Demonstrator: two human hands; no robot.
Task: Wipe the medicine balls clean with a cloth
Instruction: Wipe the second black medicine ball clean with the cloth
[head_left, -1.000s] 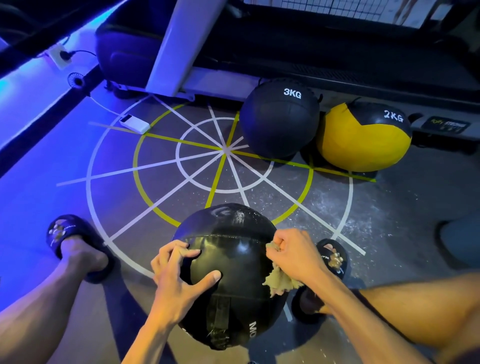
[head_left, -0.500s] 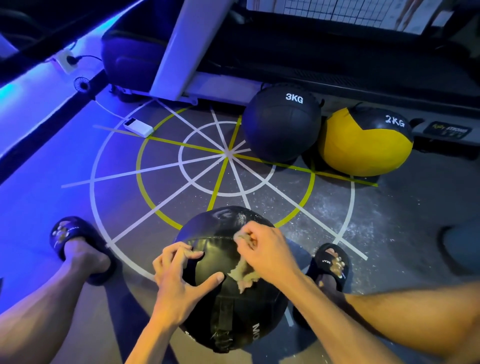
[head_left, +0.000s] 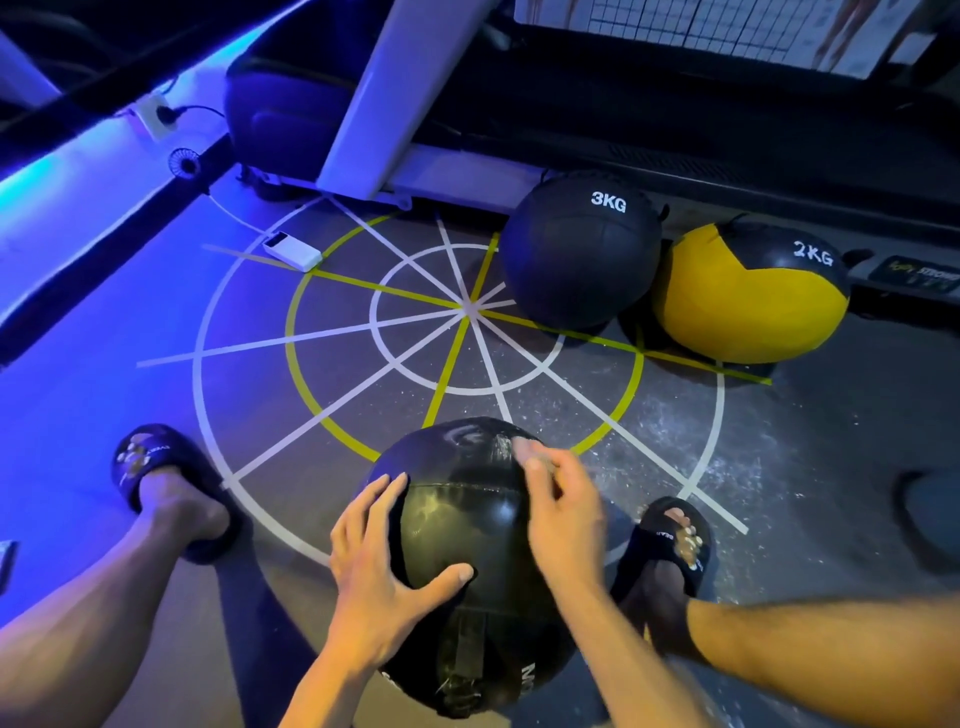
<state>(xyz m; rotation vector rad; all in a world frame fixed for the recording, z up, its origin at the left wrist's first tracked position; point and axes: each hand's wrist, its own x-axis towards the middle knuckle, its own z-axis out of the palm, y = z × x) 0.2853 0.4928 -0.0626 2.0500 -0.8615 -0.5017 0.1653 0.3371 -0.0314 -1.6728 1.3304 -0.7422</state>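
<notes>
A person sits low over the gym floor (head_left: 156, 332) with a glossy black medicine ball (head_left: 467, 525) between their feet, resting on the edge of the painted circle of white and yellow lines. The left hand (head_left: 382, 564) lies flat against the ball's near left side, fingers spread and straight, thumb stretched across the front. The right hand (head_left: 558, 506) is on the upper right of the ball, blurred; its fingers look curled, but whether they hold the cloth I cannot tell, as no cloth shows clearly. Each foot wears a dark slipper, the left slipper (head_left: 150, 470) well out to the side, the right slipper (head_left: 670, 545) just beside the ball. Farther off, by the treadmill base, a black 3KG ball (head_left: 579, 249) sits touching a yellow and black 2KG ball (head_left: 748, 301). A white power bank (head_left: 291, 251) lies near the circle's far left rim
</notes>
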